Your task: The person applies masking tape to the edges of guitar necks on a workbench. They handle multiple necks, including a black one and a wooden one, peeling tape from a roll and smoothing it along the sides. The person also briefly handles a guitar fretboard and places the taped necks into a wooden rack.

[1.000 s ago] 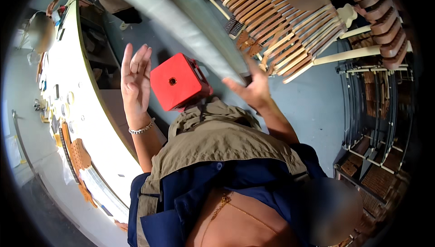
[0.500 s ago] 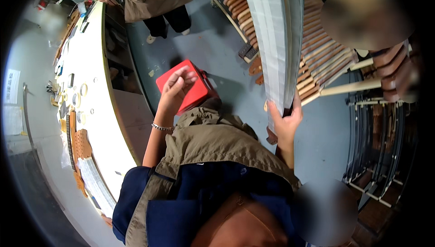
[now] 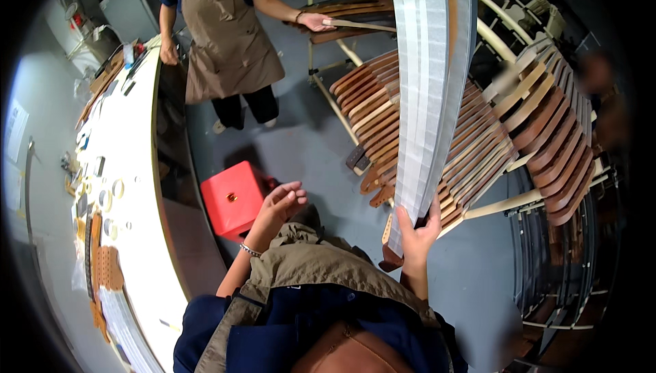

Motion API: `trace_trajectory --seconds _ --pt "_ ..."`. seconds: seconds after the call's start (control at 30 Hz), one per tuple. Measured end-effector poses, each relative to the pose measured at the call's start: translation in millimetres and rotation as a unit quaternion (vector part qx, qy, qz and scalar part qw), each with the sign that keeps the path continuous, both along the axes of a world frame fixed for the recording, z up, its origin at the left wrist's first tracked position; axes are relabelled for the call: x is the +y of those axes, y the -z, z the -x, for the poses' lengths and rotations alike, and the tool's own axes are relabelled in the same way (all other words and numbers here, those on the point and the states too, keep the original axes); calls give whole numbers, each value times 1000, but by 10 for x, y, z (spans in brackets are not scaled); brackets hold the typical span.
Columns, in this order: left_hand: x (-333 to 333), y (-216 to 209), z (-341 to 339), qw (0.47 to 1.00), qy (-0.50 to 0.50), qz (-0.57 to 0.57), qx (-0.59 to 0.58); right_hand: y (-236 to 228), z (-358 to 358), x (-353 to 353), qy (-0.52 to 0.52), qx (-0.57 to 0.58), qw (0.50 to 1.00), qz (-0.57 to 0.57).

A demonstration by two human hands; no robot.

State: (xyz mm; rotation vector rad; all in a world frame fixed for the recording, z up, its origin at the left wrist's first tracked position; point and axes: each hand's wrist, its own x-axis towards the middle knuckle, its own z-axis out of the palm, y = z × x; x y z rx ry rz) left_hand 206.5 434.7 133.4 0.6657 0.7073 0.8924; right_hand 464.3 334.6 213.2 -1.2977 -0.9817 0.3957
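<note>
My right hand [image 3: 418, 236] grips a long guitar neck [image 3: 427, 106] near its lower end, thumb on one side and fingers on the other. Pale grey tape covers most of its length, and a brown wooden edge runs along it. Below my hand, its headstock [image 3: 388, 244] shows a row of small holes. The neck rises away from me past the top of the view. My left hand [image 3: 280, 207] hangs in the air before my apron, fingers loosely bent and apart, with nothing in it. Nearest to it is a red stool [image 3: 232, 198] on the floor.
A rack [image 3: 502, 205] of many wooden necks stands ahead right, with dark racks [image 3: 560, 270] nearer me. Along the left runs a white workbench [image 3: 140, 188] with tape rolls and another neck. Ahead, a co-worker [image 3: 229, 38] in a brown apron has one hand at a pale wooden strip.
The view has tilted up, showing more of the co-worker and rack. My left hand now appears right of the stool instead of over it. My right hand still holds the neck.
</note>
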Motion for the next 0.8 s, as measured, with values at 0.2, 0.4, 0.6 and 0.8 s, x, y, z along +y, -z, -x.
trace_trajectory --seconds 0.2,0.4,0.6,0.8 --pt "710 187 -89 994 41 86 52 -243 24 569 43 37 998 11" --pt "1824 792 -3 982 111 142 58 -553 -103 1499 147 -17 989 3" --pt "3001 570 -291 962 229 93 118 -1463 -397 2665 187 42 982 0" --pt "3738 -326 -1214 875 442 -196 34 -2098 -900 3447 281 42 955 84"
